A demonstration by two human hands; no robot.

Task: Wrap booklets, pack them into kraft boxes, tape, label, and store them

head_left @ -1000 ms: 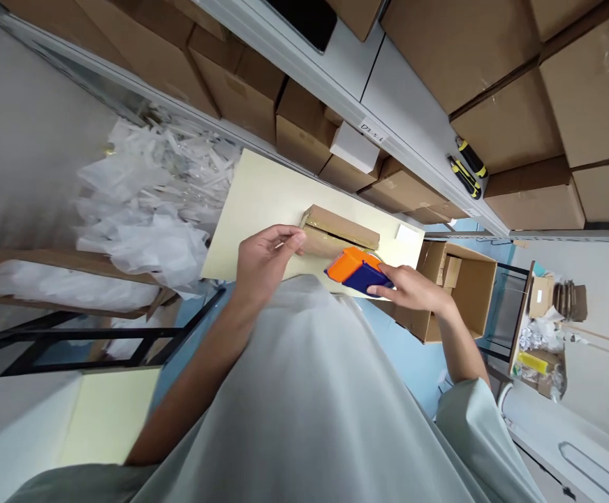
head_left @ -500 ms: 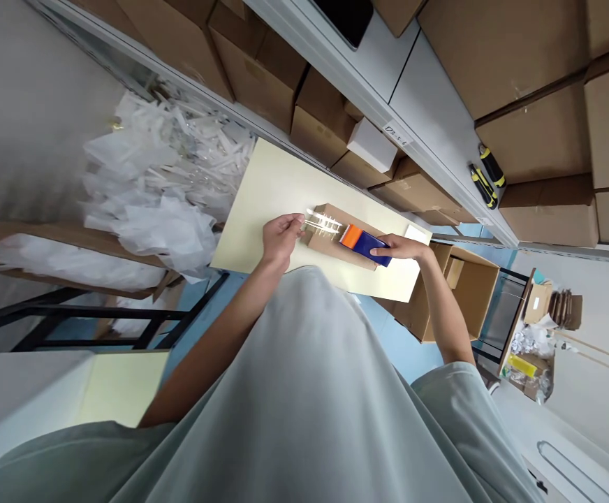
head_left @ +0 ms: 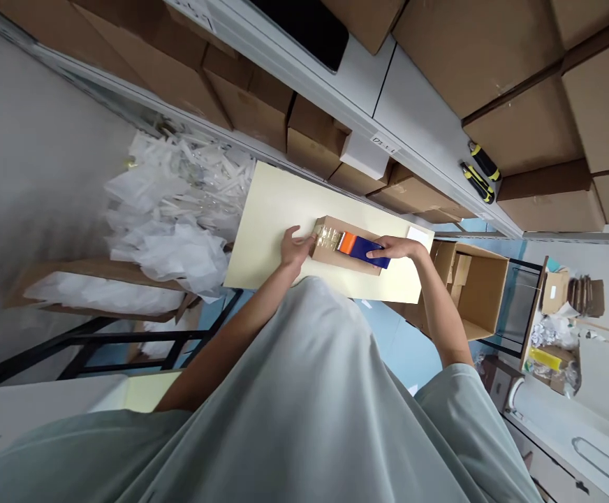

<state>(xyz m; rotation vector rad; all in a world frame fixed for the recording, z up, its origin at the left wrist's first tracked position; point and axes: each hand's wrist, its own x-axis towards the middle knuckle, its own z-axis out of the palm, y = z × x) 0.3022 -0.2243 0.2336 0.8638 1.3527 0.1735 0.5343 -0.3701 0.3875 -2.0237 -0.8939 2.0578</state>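
A small cardboard box [head_left: 354, 262] lies on the pale yellow tabletop. Clear tape [head_left: 327, 237] stretches over its left end, shiny and lying along the top. My right hand [head_left: 396, 249] is closed round a tape dispenser [head_left: 366, 250], dark blue with an orange front, which rests over the box's top. At the box's left end is my left hand [head_left: 297, 249], its thumb spread away and its fingertips touching the box and the tape's end. The undersides of the left fingers are partly hidden.
Shelves of cardboard boxes [head_left: 315, 136] run behind the table [head_left: 267, 202]. Two yellow-black utility knives [head_left: 480, 175] and a black phone-like slab [head_left: 309, 31] lie on the upper shelf. White packing scraps [head_left: 173, 230] pile up at left; an open carton [head_left: 475, 286] stands at right.
My left hand has come down from holding the tape's end out to the box's left end, and its fingers have spread. The tape now lies on the box. The dispenser stays in my right hand.
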